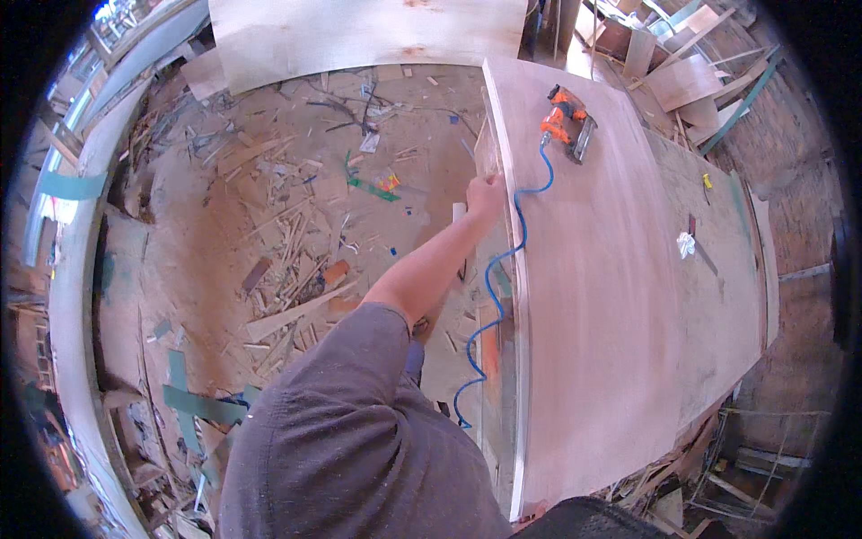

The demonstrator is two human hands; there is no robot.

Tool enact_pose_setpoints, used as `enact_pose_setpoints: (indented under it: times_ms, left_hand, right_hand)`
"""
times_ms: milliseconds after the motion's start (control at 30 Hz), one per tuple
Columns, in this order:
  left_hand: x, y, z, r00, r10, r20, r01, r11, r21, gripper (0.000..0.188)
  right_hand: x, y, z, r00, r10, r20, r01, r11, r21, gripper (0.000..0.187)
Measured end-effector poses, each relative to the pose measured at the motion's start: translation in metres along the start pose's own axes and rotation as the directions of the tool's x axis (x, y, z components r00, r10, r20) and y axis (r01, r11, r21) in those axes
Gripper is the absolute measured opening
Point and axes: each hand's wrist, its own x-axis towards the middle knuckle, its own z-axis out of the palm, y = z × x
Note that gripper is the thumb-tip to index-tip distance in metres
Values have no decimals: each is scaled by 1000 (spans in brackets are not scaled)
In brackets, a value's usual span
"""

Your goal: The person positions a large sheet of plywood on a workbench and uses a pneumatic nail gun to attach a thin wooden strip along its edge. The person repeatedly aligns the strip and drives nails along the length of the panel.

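Note:
My left hand [486, 194] reaches out from a grey-brown sleeve [332, 431] to the left edge of a large, pale pinkish wooden panel [597, 296]. Its fingers are curled closed against that edge, and their tips are partly hidden. On the panel's far part lies an orange and black nail gun [567, 121], beyond my hand and to its right. A coiled blue air hose [494, 260] runs from the tool over the panel's edge and hangs down on the near side. My right hand does not show.
Wood offcuts [301, 278] and scraps litter the floor to the left. A big pale sheet [368, 36] stands at the far side. Beside the panel, a dusty board [709, 278] carries crumpled white paper [686, 244]. More loose boards [678, 81] are piled at the far right.

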Motion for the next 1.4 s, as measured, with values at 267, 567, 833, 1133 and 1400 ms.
enact_pose_setpoints:
  times_ms: [267, 567, 833, 1133, 1400]
  left_hand:
    - [167, 2, 61, 985, 108, -132, -98, 992, 83, 45]
    - [151, 9, 83, 993, 70, -96, -88, 977, -193, 43]
    - [161, 9, 81, 988, 85, -126, -103, 984, -146, 40]
    - [162, 10, 87, 983, 104, -152, -123, 985, -118, 37]
    - [158, 16, 83, 987, 90, -131, -101, 992, -74, 36]
  right_hand:
    - [3, -66, 91, 997, 24, -76, -32, 993, -112, 43]
    - [-16, -121, 151, 981, 68, -183, -107, 972, -211, 42]
    - [11, -143, 172, 988, 30, -153, -68, 966, -251, 41]
    - [31, -151, 172, 988, -13, -151, -29, 962, -273, 40]
    - [41, -156, 172, 987, -51, -153, 5, 957, -291, 39]
